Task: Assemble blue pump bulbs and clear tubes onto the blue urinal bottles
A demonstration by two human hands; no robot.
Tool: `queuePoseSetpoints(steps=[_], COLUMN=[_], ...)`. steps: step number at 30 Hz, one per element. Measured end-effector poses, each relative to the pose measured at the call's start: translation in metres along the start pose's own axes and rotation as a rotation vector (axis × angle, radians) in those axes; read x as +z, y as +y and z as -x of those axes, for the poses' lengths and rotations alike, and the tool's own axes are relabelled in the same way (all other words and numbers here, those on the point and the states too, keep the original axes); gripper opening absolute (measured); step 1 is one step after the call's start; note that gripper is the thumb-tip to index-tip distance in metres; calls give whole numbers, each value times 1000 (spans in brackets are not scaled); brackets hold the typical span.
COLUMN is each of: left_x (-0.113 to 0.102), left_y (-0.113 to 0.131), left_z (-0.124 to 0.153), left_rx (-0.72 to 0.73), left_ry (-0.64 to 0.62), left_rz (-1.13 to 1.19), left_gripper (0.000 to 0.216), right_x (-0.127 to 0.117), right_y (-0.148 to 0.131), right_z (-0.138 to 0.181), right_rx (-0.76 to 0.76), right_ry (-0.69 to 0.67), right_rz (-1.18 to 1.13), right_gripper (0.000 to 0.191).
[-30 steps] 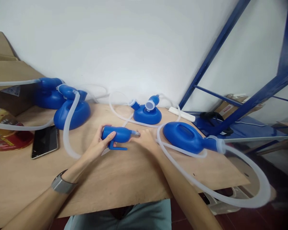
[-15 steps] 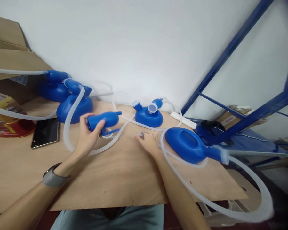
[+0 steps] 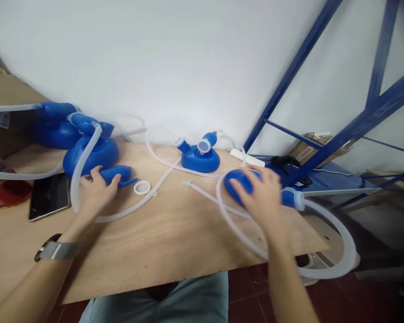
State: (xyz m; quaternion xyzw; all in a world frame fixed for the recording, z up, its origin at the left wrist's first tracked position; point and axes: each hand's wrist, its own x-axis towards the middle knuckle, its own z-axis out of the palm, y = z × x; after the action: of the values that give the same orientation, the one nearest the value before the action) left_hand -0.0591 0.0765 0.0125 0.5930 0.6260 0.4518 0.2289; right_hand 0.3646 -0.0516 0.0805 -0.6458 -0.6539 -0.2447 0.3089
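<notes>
My left hand (image 3: 99,190) is wrapped round a blue bulb-shaped plastic spout piece (image 3: 119,172), which is low over the table at the left. Beside it lies a white plastic ring cap (image 3: 142,187). My right hand (image 3: 262,195) is over a blue plastic bottle (image 3: 230,186), thumb and fingers spread across its handle area; motion blur hides how firmly they touch. The bottle's neck (image 3: 292,197) points right, joined to a thick clear hose (image 3: 343,237). A thin white tube (image 3: 204,193) rests with its free end on the wood.
Another blue bottle (image 3: 200,160) stands at the back, and more (image 3: 101,154) at the left beside a cardboard box (image 3: 11,89). A phone (image 3: 50,195) lies at left. A white power strip (image 3: 247,158) and blue metal rack (image 3: 319,157) border the right side.
My right hand has let go of the thin tube's end and moved right onto the blue bottle. My left hand has lowered the spout piece leftward toward the table. The view has shifted right.
</notes>
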Motion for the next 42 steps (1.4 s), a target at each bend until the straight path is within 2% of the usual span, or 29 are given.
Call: queuePoseSetpoints(steps=[2,3,4,5,6,8,11,17,20,21,23,26,28,30,33,37,42], left_x=[0,0,1,3,5,9,13,16,31,41,70,127,168,202,234,246,246], left_y=[13,20,26,31,35,40,41,27,31,38,63,117,152,177,189,180,175], left_z=[10,15,20,25,29,38,45,39,43,47,60,79,84,82,73,67,68], left_rx=[-67,-78,-52,-7,47,160,309,543,747,834,992,1170,1172,1092,968,941,951], left_ry=[48,60,63,87,121,181,184,220,163,135,-10,-221,-300,-363,-458,-419,-379], left_rz=[-272,-366,-408,-429,-447,-490,-553,-590,-594,-586,-566,-484,-417,-367,-331,-284,-263], left_gripper=[79,79,78,75,71,63,54,51,44,41,43,55,76,97,97,97,94], right_x=[-29,-39,-45,-49,-50,-48,-40,-23,-15,-12,-7,0,4,9,20,37,50], right_y=[54,79,101,119,134,151,159,160,160,159,154,139,127,115,102,97,124], right_z=[8,10,12,11,9,0,-14,-14,-9,-8,-8,-13,-16,-19,-18,-14,-18], right_rx=[124,169,190,194,213,222,166,105,88,73,32,-41,-61,-49,68,303,563], right_ry=[-22,-77,-178,-337,-505,-691,-748,-585,-507,-494,-462,-420,-402,-376,-256,13,465], right_rz=[298,411,483,506,484,387,254,323,298,278,234,135,61,-16,-196,-515,-773], right_gripper=[45,45,40,36,34,31,29,33,35,36,37,39,39,38,36,36,43])
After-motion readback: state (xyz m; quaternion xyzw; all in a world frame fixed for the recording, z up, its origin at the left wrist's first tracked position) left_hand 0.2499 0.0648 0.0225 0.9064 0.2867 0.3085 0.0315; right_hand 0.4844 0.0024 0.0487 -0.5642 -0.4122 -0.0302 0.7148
